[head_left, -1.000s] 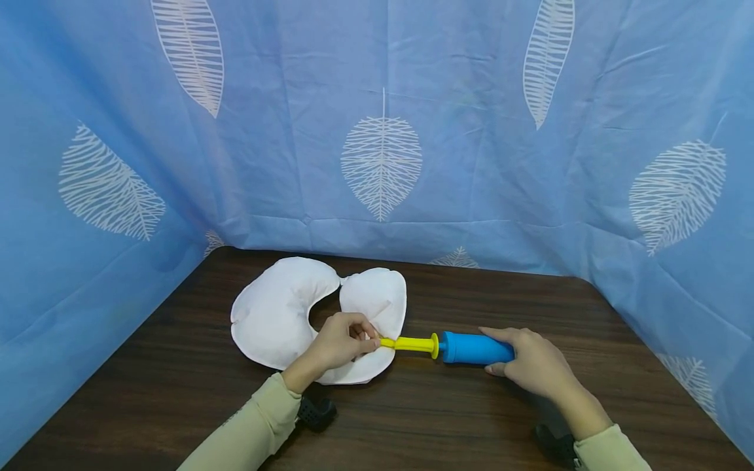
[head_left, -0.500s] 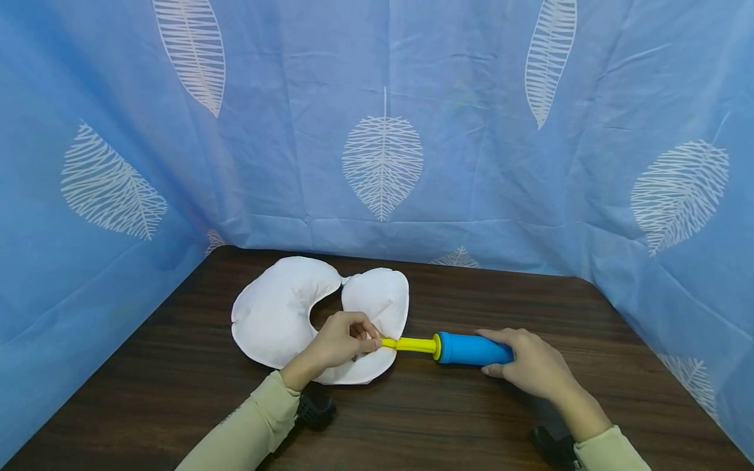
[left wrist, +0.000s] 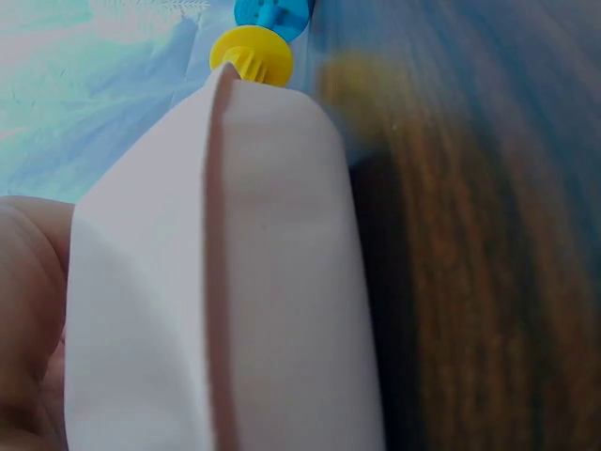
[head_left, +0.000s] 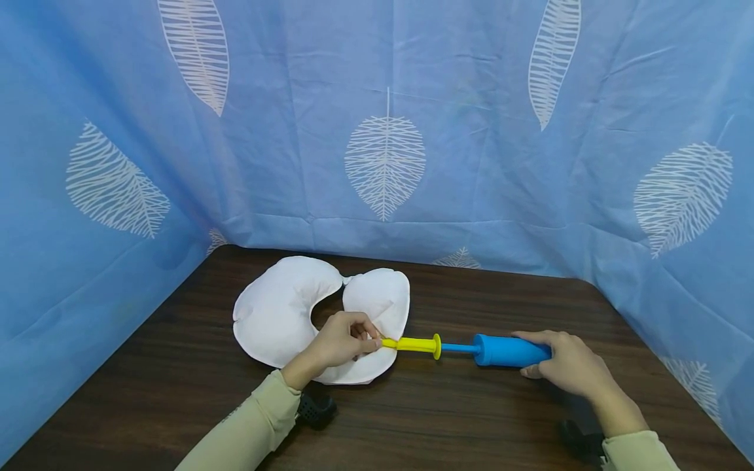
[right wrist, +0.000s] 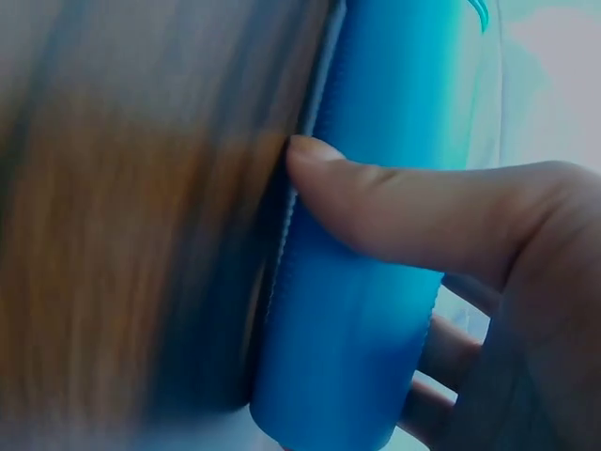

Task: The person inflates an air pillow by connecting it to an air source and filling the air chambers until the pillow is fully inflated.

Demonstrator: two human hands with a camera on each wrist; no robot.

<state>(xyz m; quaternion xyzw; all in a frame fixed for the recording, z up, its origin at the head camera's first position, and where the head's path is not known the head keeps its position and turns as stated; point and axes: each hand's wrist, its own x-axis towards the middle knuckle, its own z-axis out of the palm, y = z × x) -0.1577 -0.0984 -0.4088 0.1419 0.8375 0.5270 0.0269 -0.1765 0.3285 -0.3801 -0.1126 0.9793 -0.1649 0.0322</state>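
Note:
A white U-shaped inflatable neck pillow [head_left: 273, 314] lies on the table, puffed up. At its near right lobe my left hand [head_left: 341, 340] pinches the tip of a hand pump's yellow nozzle end [head_left: 417, 345]. The blue pump barrel [head_left: 506, 351] is drawn away from the yellow flange, baring a thin blue rod [head_left: 459, 348]. My right hand [head_left: 571, 363] grips the barrel's far end. In the right wrist view, the thumb [right wrist: 394, 207] lies across the blue barrel, with fingers behind it. The pillow's edge [left wrist: 282, 235] hides the left fingertips in the left wrist view.
Beneath everything is a dark wood-grain table [head_left: 448, 418]. A blue curtain [head_left: 471, 163] with white leaf prints stands along the back and both sides. Black wrist-worn devices sit under both forearms, close to the tabletop.
The right hand first pushes the blue barrel left against the yellow flange, then pulls it right, exposing the rod. My left hand and the pillow stay nearly still.

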